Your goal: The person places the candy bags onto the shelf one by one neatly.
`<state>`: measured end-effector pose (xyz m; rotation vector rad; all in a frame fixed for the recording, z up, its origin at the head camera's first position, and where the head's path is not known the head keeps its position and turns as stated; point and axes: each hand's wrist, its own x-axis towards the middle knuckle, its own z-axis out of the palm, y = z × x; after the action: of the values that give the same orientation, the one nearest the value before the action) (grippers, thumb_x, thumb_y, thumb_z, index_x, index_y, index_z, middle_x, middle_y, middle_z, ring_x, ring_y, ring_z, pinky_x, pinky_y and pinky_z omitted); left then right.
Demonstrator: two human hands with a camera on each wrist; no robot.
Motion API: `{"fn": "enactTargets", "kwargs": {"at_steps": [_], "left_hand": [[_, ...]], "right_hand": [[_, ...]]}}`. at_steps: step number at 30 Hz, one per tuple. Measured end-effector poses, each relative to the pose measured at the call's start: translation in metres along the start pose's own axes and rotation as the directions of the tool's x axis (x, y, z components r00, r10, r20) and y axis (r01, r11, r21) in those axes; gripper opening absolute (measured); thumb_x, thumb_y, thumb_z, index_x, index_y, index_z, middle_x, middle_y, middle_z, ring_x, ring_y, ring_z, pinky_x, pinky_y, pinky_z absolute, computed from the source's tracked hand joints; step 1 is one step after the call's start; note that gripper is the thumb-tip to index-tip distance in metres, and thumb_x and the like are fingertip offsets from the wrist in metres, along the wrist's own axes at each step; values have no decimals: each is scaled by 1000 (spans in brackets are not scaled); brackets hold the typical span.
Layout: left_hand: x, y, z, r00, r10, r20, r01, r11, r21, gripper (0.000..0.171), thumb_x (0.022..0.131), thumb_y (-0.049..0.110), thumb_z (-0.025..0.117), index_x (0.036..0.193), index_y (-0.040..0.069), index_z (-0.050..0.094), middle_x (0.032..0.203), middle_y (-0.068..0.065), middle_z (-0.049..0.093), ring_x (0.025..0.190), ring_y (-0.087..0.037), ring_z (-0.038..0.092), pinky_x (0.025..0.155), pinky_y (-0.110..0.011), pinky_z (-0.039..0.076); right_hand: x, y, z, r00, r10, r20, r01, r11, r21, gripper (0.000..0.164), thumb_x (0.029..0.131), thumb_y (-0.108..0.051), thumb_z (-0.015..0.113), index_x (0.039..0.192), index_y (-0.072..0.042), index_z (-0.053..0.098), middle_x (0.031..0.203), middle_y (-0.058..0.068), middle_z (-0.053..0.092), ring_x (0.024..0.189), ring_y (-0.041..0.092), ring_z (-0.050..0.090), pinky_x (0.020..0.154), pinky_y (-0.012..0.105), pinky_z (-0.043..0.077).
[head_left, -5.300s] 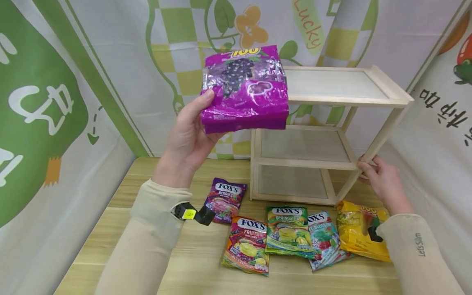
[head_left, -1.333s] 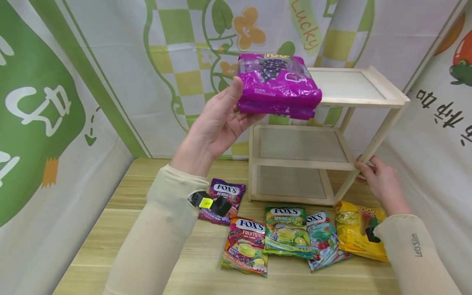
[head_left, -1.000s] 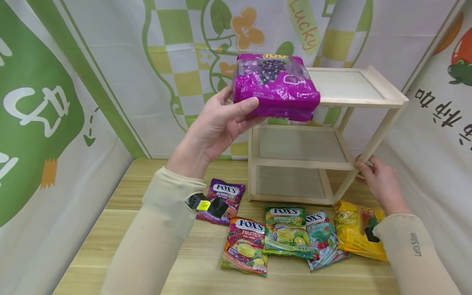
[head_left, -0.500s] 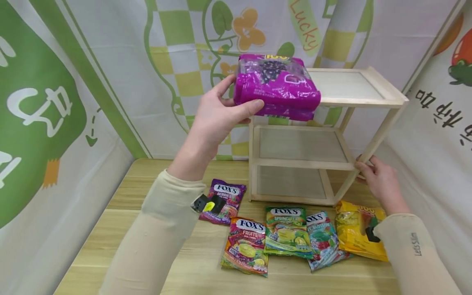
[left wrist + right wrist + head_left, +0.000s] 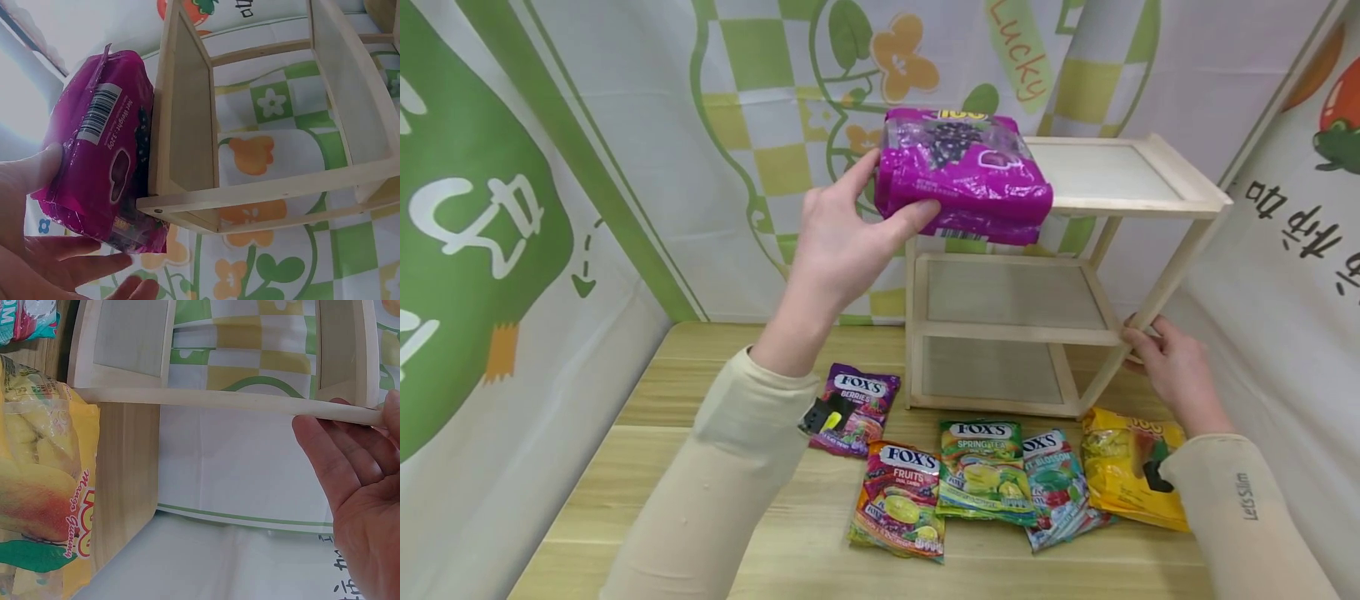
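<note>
A purple bag of grape gummies (image 5: 962,179) lies on the left end of the wooden shelf rack's top (image 5: 1108,171), its near end at the front edge. My left hand (image 5: 842,233) is at the bag's near left corner, thumb against its front end. In the left wrist view the thumb touches the purple wrapper (image 5: 100,144) beside the barcode, while the other fingers stretch out loosely below. My right hand (image 5: 1172,358) pinches the rack's front right post, at the height of the middle shelf (image 5: 1015,296). In the right wrist view its fingers curl around the post (image 5: 250,400).
In front of the rack lie Fox's candy bags: purple Berries (image 5: 861,408), orange Fruits (image 5: 898,500), green Spring Tea (image 5: 985,471) and a light blue one (image 5: 1060,492). A yellow mango gummy bag (image 5: 1127,467) lies beneath my right wrist. Printed curtains surround the wooden table (image 5: 662,433).
Over several seconds my left hand carried the purple bag right and back onto the rack's top. Lately the bag stays put while the left hand shifts around its corner. My right hand keeps its hold.
</note>
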<state>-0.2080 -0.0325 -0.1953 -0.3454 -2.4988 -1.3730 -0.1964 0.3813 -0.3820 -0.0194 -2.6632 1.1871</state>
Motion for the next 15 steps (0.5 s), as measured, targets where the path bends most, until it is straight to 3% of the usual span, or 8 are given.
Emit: {"fn": "enactTargets", "kwargs": {"at_steps": [2,4,8,10,15], "left_hand": [[-1,0,2,998,53,-41,-52,999,17,89,86,51,80,160,26,36,158,5,46,146,-21,29,116,-48,37],[0,-1,4,983,158,-91,-156,987,27,87,87,43,81,159,23,37,160,5,43,148,-20,30,120,-44,33],[-1,-1,10,922,347,-173,-351,936,5,77,88,25,83,155,16,46,159,-4,45,146,-15,40,121,-24,30],[-1,0,12,909,372,-188,-380,925,-8,69,88,20,82,150,15,52,158,-9,46,144,-14,44,117,-18,35],[0,0,16,901,379,-212,-395,918,-36,55,89,17,82,140,12,63,154,-17,49,142,-21,49,111,-20,44]], "right_hand": [[0,0,0,1000,2,1,-2,1000,-1,45,110,-35,46,135,2,55,132,33,61,98,6,68,68,11,58],[0,-1,0,1000,3,3,-3,1000,-5,45,110,-35,45,135,2,55,132,33,61,100,14,70,68,11,58],[0,-1,0,1000,5,4,-5,1000,-13,45,110,-35,45,134,2,55,132,33,60,110,37,67,68,11,58],[0,-1,0,1000,7,3,-7,1000,-12,45,110,-35,45,134,2,55,132,33,60,112,40,66,68,11,58],[1,0,0,1000,10,-3,-10,1000,-18,45,110,-35,45,133,2,55,131,33,61,112,42,65,67,11,58]]}}
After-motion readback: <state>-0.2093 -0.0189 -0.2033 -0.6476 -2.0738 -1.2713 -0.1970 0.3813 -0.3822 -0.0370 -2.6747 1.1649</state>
